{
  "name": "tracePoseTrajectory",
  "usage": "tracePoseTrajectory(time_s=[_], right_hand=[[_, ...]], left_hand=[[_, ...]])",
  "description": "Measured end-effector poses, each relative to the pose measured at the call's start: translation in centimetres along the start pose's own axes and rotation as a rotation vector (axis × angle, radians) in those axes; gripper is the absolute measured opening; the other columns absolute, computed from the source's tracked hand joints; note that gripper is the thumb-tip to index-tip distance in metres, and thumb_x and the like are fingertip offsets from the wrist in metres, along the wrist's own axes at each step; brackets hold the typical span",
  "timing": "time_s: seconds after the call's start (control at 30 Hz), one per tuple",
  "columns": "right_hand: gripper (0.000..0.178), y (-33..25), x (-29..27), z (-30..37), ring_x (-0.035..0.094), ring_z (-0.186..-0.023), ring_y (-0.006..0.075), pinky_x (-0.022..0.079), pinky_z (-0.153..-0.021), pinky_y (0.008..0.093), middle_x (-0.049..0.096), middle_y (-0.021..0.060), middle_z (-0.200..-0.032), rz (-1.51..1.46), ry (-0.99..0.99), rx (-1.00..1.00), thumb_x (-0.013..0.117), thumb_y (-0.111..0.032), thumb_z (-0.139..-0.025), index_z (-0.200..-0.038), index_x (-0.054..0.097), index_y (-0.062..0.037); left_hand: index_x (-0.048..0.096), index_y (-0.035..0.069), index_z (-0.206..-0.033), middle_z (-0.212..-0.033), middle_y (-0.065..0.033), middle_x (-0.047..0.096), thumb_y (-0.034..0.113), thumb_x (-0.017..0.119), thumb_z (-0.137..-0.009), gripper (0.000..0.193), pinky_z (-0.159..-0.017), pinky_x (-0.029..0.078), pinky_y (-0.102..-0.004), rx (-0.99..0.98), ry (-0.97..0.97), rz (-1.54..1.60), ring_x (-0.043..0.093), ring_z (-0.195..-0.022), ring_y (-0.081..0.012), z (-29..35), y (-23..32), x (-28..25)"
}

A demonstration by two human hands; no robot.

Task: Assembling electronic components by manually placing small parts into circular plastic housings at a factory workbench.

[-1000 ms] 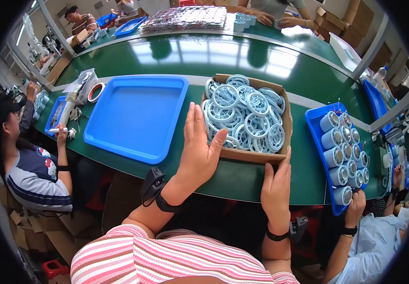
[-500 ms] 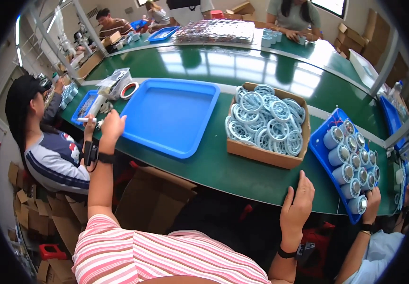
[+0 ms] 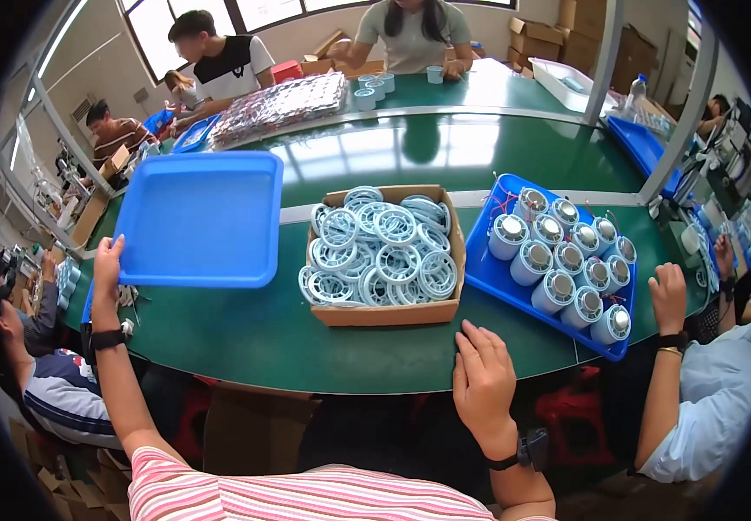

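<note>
The tray (image 3: 201, 221) extends rightward from the left hand (image 3: 108, 260), which grips its edge; the right hand (image 3: 486, 378) is free.

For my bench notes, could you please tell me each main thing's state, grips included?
Left blue rectangular plastic tray: empty, apparently lifted.
Left grip: closed on that tray's left edge.
Pale-blue round plastic rings: loosely heaped.
Brown cardboard box: open, full of rings.
Right grip: open, holding nothing.
Pale-blue cylinders with silvery discs: standing, discs up.
Right blue plastic tray: loaded with cylinders.
</note>
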State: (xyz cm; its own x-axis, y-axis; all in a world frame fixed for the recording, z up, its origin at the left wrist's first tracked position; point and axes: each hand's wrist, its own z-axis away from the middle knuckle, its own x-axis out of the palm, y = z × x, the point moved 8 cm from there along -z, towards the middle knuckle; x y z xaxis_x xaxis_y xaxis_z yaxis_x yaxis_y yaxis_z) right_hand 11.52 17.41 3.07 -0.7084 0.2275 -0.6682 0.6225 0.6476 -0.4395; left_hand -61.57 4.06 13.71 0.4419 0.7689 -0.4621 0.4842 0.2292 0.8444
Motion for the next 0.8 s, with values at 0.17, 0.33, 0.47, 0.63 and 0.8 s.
tracePoseTrajectory(time_s=[0.17, 0.33, 0.47, 0.63, 0.8], right_hand=[[0.025, 1.0, -0.2, -0.9, 0.065, -0.11, 0.0347, 0.053, -0.095, 0.0448, 0.071, 0.0126, -0.121, 0.002, 0.038, 0.028, 0.068, -0.001, -0.085, -0.11, 0.073, 0.0009], [0.024, 2.1, 0.1, -1.7, 0.067, -0.106, 0.0314, 0.054, -0.093, 0.0437, 0.072, 0.0092, -0.119, -0.042, 0.057, 0.049, 0.07, -0.002, -0.083, -0.107, 0.074, -0.0023], [0.024, 3.2, 0.2, -2.2, 0.067, -0.105, 0.0299, 0.055, -0.092, 0.0432, 0.073, 0.0079, -0.118, -0.069, 0.052, 0.072, 0.071, -0.004, -0.081, -0.105, 0.075, -0.0037], [0.026, 4.2, 0.2, -2.8, 0.068, -0.105, 0.0279, 0.055, -0.093, 0.0414, 0.073, 0.007, -0.119, -0.103, 0.031, 0.081, 0.072, -0.006, -0.08, -0.105, 0.076, -0.0048], [0.028, 5.6, 0.2, -2.9, 0.068, -0.105, 0.0248, 0.056, -0.094, 0.0383, 0.073, 0.0054, -0.12, -0.149, -0.007, 0.072, 0.072, -0.01, -0.079, -0.106, 0.077, -0.006]], left_hand=[[0.063, 0.004, -0.116, -0.099, -0.005, 0.068, 0.028, 0.061, -0.104, 0.027, -0.072, 0.054, -0.0315, -0.012, 0.066, 0.31, 0.062, -0.078, -0.0143, -5.4, 10.3, 11.1], [0.054, 0.003, -0.125, -0.103, -0.0125, 0.068, 0.025, 0.049, -0.103, 0.032, -0.068, 0.056, -0.0309, -0.228, -0.703, 0.619, 0.069, -0.091, -0.0232, -8.2, 21.3, 32.3], [0.048, -0.002, -0.129, -0.12, -0.0239, 0.061, 0.024, 0.04, -0.109, 0.033, -0.076, 0.063, -0.0366, -0.389, -0.82, 0.768, 0.068, -0.103, -0.0346, -4.8, 30.8, 49.9], [0.04, -0.006, -0.135, -0.13, -0.0292, 0.054, 0.025, 0.032, -0.112, 0.039, -0.085, 0.065, -0.0494, -0.517, -0.771, 0.807, 0.064, -0.11, -0.0472, 2.9, 37.9, 67.2], [0.054, -0.003, -0.132, -0.135, -0.0182, 0.058, 0.027, 0.07, -0.097, 0.048, -0.092, 0.059, -0.0344, -0.211, -0.766, 0.339, 0.061, -0.121, -0.0354, 1.0, 39.3, 83.1]])
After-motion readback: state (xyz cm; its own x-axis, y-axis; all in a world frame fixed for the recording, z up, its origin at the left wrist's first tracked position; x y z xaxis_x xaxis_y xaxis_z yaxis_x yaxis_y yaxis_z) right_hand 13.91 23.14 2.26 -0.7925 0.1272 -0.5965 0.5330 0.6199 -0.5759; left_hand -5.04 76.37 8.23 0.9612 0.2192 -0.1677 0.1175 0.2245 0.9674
